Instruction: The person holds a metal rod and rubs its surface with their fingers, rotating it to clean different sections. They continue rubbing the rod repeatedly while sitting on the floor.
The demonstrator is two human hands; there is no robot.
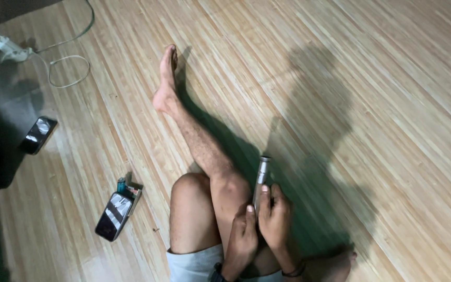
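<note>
Your left hand [242, 230] and right hand [274, 213] are both gripping a slim metal tube [261, 177]; its contents and lower end are staying hidden behind your fingers.

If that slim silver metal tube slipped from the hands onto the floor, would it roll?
Probably: the slim silver metal tube looks round and smooth, and the wooden floor is flat. It seems rigid, standing straight above both hands' fingers.

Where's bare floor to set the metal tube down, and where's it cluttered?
Free: the wide wooden floor right of the outstretched leg and both hands holding the metal tube. Crowded: left side, with two phones, a lighter, and a charger with cable at top left.
</note>
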